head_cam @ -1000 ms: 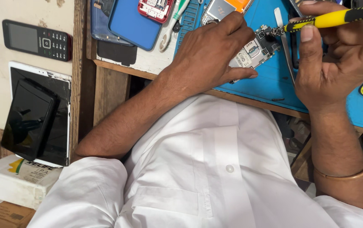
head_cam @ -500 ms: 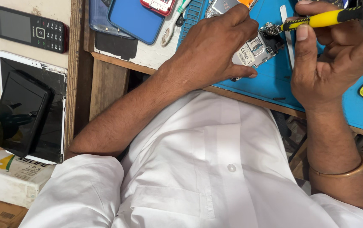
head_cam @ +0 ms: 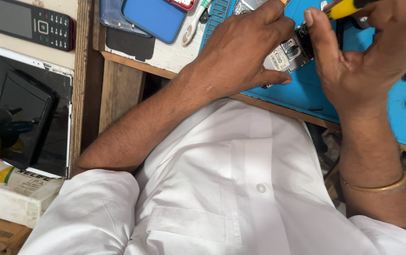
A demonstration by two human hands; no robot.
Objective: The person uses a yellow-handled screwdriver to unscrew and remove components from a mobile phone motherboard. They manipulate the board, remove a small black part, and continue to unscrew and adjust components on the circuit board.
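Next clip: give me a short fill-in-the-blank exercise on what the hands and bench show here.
1. The left hand presses an opened phone down on a mat coloured ____.
2. The right hand grips a screwdriver whose handle is ____.
3. On the right wrist sits a thin ____ of gold colour.
4. The keypad phone lies to the far ____ of the picture.

Missing words: blue; yellow; bangle; left

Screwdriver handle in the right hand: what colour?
Yellow, with a black section; the screwdriver in the right hand shows only in the head view.
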